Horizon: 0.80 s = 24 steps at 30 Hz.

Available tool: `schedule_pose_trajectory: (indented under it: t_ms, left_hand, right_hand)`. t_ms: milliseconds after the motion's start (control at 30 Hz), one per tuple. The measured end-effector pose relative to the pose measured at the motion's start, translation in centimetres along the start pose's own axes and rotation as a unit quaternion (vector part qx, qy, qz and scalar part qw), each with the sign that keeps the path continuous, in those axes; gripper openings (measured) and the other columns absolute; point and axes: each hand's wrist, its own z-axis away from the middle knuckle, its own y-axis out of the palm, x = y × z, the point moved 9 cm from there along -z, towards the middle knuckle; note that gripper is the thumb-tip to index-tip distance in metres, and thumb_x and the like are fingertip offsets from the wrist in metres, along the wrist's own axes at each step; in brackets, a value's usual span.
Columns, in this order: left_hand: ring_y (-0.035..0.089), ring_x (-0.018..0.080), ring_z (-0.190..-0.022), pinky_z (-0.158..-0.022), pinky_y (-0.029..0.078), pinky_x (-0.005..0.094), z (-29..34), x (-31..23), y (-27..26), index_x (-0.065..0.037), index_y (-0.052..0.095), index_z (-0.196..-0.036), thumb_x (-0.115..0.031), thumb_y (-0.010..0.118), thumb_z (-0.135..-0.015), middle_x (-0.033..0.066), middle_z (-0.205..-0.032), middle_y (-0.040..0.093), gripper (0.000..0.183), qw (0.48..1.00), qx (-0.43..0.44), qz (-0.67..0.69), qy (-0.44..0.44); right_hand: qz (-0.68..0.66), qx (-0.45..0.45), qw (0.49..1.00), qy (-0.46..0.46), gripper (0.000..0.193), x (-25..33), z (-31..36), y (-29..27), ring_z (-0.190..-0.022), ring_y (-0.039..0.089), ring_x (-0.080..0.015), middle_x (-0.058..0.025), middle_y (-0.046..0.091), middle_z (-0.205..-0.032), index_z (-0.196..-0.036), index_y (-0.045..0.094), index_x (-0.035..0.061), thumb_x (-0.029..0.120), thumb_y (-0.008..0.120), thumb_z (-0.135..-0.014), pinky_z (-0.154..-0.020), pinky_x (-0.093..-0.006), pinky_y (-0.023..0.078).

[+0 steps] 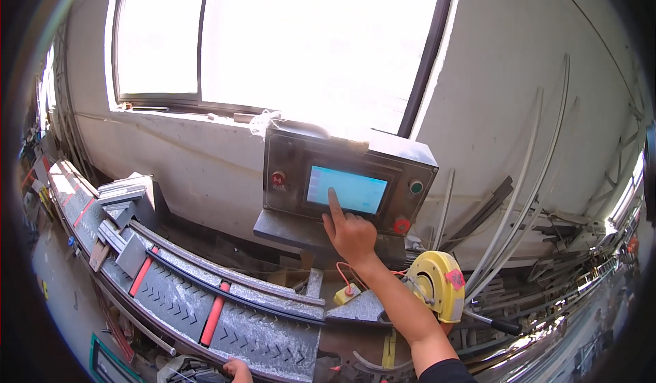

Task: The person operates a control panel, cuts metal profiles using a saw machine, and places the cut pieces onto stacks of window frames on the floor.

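My right hand [350, 234] reaches up to a dark control box [287, 152] and holds nothing. Its index finger is stretched out onto the lit blue touchscreen [359, 188], the thumb stands apart, and the other fingers are curled. Around the screen sit a red button [278, 178] on the left, a green button [416, 187] at the upper right and another red button [402, 226] below that. Only a small part of my left hand [238, 369] shows at the lower edge, beside the near side of a metal roller track [263, 345]; most of its fingers are hidden.
Red rollers [213, 320] cross the track, which runs off to the far left. A yellow round housing [437, 284] with a black-gripped handle [502, 325] stands right of my forearm. Long metal strips [540, 171] lean on the wall, and a bright window [307, 41] is behind the box.
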Motion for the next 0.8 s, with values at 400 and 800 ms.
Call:
schedule_pose_trajectory:
  t_ms: [400,800]
  left_hand:
    - [0.065,0.0471,-0.104,-0.089,0.055,0.0514,-0.2,-0.2,0.2,0.006,0.04,-0.123,-0.046,0.06,-0.094,0.0347,-0.117,0.061,0.062,1.0,0.026,-0.002,0.012]
    - [0.065,0.048,-0.104,-0.09,0.055,0.0511,-5.1,0.0,0.6,0.006,0.037,-0.123,-0.045,0.058,-0.096,0.0363,-0.116,0.06,0.062,0.999,-0.003,0.027,0.042]
  right_hand:
    - [-0.093,-0.096,0.987,-0.091,0.042,0.4,1.6,-2.1,-0.047,0.051,-0.0183,-0.0028,0.05,-0.054,-0.118,0.069,0.0011,0.008,0.065,-0.076,-0.047,-0.0313,0.044]
    - [-0.071,-0.104,0.992,-0.018,0.04,0.1,0.3,-2.2,-0.05,0.054,-0.0193,-0.004,0.053,-0.056,-0.111,0.072,0.0019,0.011,0.069,-0.072,-0.048,-0.0337,0.044]
